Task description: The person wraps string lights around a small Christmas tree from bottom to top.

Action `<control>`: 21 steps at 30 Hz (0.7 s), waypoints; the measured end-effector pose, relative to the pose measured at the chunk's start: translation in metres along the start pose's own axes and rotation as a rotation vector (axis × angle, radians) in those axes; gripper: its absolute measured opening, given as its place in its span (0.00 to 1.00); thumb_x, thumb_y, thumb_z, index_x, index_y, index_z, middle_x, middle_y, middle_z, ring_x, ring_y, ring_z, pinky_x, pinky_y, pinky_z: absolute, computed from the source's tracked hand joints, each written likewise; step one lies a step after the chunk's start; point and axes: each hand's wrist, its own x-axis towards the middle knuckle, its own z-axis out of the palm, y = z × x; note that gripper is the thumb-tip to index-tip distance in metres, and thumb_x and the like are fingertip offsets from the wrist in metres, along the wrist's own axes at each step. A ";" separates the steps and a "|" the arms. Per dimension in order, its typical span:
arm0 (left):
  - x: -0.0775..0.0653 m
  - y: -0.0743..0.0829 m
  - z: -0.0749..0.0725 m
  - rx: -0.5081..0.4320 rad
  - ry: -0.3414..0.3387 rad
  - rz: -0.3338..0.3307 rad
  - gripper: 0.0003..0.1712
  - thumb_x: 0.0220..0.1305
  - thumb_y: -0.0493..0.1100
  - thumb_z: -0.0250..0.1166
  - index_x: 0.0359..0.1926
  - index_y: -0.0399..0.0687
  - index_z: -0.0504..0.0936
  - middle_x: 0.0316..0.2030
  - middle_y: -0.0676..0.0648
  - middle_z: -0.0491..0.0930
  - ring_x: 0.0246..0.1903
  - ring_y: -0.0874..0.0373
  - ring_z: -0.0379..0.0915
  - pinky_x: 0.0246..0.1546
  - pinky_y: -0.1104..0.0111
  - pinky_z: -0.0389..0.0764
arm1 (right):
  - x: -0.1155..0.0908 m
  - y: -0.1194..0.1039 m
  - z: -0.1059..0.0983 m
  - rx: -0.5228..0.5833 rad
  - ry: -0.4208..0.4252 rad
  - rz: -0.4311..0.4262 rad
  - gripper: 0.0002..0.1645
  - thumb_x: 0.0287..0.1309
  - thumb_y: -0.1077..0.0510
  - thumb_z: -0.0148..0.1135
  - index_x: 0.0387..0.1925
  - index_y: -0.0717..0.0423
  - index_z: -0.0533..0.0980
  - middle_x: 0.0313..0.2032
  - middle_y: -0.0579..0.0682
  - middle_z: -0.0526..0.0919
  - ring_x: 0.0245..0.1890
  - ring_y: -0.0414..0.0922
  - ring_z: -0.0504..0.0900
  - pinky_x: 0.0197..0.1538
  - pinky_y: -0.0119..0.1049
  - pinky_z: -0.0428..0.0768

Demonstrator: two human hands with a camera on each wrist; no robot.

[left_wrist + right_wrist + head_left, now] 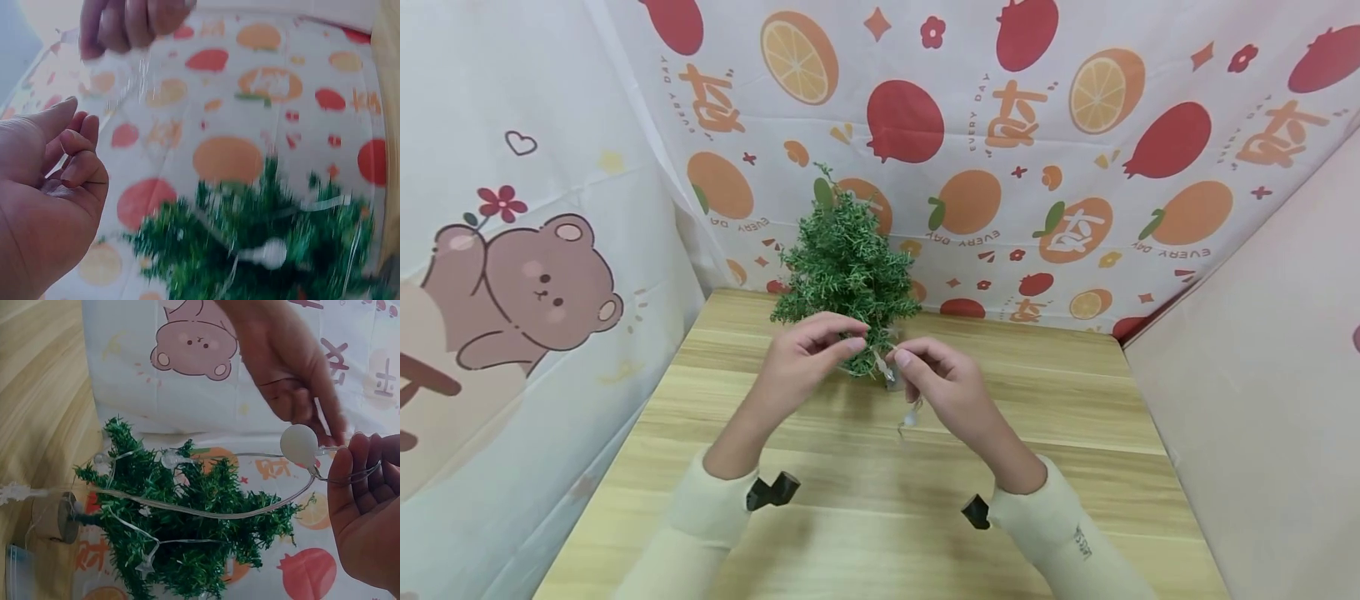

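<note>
A small green artificial Christmas tree (850, 258) stands at the back of the table, a string of fairy lights with clear wire draped over it. In front of the tree my right hand (947, 383) grips the light string; the wire loops through its fingers in the right wrist view. Close by, my left hand (808, 354) has thumb and forefinger near each other at the wire, seemingly pinching it; the contact is hard to see. A white round bulb (299, 446) hangs on the wire between the hands. A star-shaped light (145, 565) lies among the branches, and another round bulb (269, 253) rests on the tree.
The tree's round base (67, 517) stands on the wooden table (880, 517). A printed fruit cloth (970, 150) hangs close behind, and a bear-print cloth (550, 283) covers the left side. On the right is a plain pale panel (1262, 333).
</note>
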 end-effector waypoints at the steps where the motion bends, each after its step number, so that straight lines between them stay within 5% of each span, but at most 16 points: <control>1: 0.000 0.002 0.005 -0.009 -0.020 0.002 0.10 0.68 0.46 0.69 0.48 0.54 0.88 0.39 0.53 0.83 0.27 0.57 0.70 0.26 0.71 0.73 | 0.001 0.001 -0.001 -0.007 -0.003 -0.007 0.12 0.75 0.57 0.55 0.46 0.60 0.81 0.26 0.56 0.78 0.25 0.46 0.77 0.29 0.38 0.78; 10: 0.002 -0.004 0.026 -0.097 -0.079 -0.012 0.06 0.68 0.45 0.67 0.44 0.53 0.88 0.41 0.52 0.84 0.35 0.51 0.76 0.33 0.69 0.77 | 0.005 0.000 -0.008 -0.046 -0.045 0.018 0.13 0.75 0.56 0.55 0.45 0.60 0.81 0.24 0.53 0.76 0.24 0.49 0.75 0.28 0.38 0.76; 21: 0.002 -0.011 0.028 -0.157 -0.043 -0.003 0.05 0.68 0.42 0.67 0.40 0.47 0.88 0.32 0.50 0.81 0.23 0.53 0.66 0.24 0.67 0.71 | 0.002 0.005 -0.030 -0.129 -0.105 0.063 0.09 0.73 0.56 0.57 0.43 0.54 0.82 0.25 0.51 0.76 0.25 0.45 0.75 0.30 0.38 0.77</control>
